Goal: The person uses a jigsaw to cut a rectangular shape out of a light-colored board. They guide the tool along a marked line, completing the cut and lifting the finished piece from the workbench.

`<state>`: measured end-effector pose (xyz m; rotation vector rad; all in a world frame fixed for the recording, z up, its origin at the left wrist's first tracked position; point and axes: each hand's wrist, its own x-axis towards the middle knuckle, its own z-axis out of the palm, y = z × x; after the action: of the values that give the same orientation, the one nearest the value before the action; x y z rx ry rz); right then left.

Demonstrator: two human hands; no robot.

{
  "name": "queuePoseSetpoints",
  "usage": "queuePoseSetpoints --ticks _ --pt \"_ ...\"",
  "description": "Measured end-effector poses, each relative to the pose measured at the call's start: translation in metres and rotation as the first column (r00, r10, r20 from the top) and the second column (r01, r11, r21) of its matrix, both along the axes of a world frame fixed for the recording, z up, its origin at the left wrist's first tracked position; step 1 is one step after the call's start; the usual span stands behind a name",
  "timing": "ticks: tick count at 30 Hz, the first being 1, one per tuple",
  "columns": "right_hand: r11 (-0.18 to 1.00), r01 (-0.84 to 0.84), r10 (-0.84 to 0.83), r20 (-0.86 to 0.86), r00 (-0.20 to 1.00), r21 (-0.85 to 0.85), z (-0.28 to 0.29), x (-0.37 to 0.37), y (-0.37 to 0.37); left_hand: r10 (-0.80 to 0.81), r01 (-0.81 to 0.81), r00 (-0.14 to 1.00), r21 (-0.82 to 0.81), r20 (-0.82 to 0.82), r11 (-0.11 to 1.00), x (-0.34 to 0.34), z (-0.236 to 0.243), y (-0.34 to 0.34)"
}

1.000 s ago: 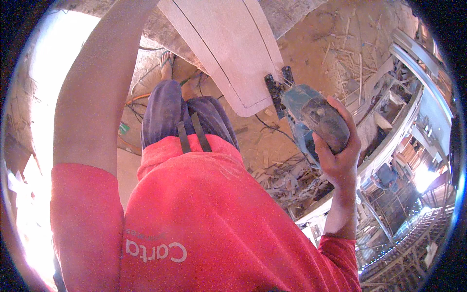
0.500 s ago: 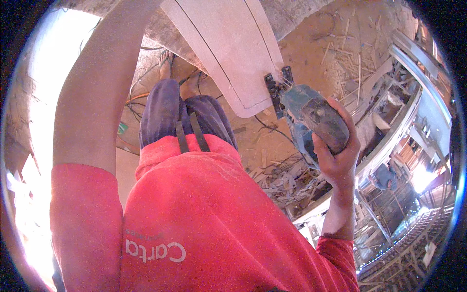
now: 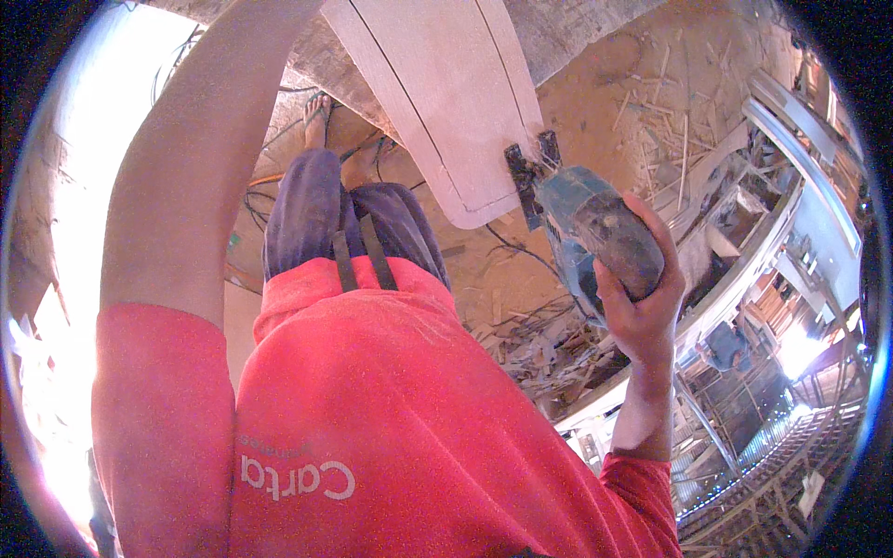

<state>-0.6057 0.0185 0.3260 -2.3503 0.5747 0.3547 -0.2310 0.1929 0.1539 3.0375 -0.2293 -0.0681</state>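
My right hand point(image 3: 648, 288) is wrapped round the dark rear body of a blue-green jigsaw point(image 3: 591, 219). The jigsaw's metal base point(image 3: 528, 181) meets the right edge of a pale wooden board point(image 3: 456, 121), close to its rounded near end. Two dark lines run lengthwise along the board, and a fainter line crosses near the end. Up the left side stretches my left forearm point(image 3: 200, 177), leaving the picture at the top, so my left hand is out of sight.
The board's near end juts past a rough wooden surface point(image 3: 595, 37). Below, offcuts point(image 3: 549, 349) and wood strips point(image 3: 684, 153) litter the sandy floor. A dark cable point(image 3: 521, 244) hangs by the jigsaw. More cables lie near my bare foot point(image 3: 317, 110). Another person point(image 3: 724, 349) is far off at right.
The board's far part sits slightly farther right in the picture, and the jigsaw slightly lower and left. My right hand keeps its hold on the jigsaw.
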Motion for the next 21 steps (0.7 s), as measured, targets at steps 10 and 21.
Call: queuePoseSetpoints --ticks 10,21 --pt "0.994 0.098 -0.100 0.053 0.994 0.041 -0.003 0.003 0.006 0.014 -0.014 1.000 0.031 -0.004 0.999 0.001 -0.007 -0.004" --pt "0.995 0.102 -0.101 0.062 0.993 -0.018 -0.006 0.004 0.005 0.000 0.000 1.000 -0.005 -0.015 1.000 0.000 -0.004 -0.002"
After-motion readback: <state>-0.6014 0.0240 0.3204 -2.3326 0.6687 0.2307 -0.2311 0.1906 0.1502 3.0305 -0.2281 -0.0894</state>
